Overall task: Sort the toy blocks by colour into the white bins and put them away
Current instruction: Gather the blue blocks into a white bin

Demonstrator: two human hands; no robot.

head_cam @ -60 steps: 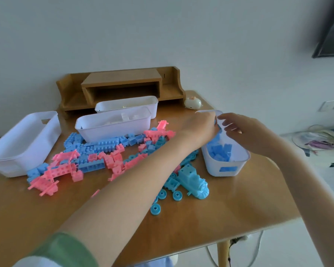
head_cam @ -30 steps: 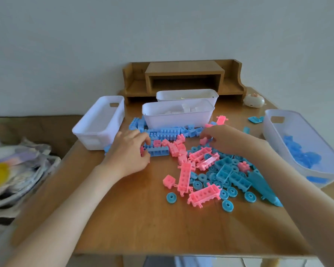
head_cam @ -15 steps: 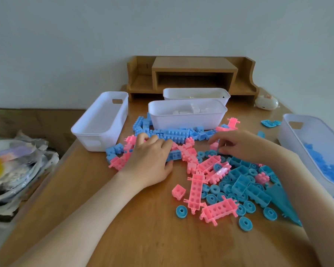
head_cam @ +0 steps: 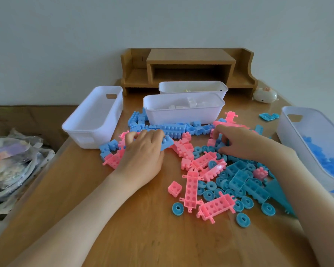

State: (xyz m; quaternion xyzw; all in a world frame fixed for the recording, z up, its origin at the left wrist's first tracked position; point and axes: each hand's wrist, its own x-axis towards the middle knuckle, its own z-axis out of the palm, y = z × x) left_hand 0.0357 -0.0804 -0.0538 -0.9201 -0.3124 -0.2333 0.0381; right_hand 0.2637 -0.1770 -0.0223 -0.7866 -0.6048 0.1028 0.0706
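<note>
Pink and blue toy blocks lie heaped across the wooden table. My left hand lies over the left of the heap, fingers curled round a long blue block. My right hand reaches into the middle of the heap, its fingertips curled among small blue and pink pieces; what it holds is hidden. Blue wheels and pink bricks lie near the front. An empty white bin stands at the left. The white bin at the right holds blue blocks.
Two more white bins with white pieces stand behind the heap, before a wooden desk shelf. A small white toy sits at the back right. Bags and clutter lie beyond the table's left edge.
Both hands left the blue-block bin at the right and came down on the heap. My left hand has closed round a long blue block; my right hand digs in the middle.
</note>
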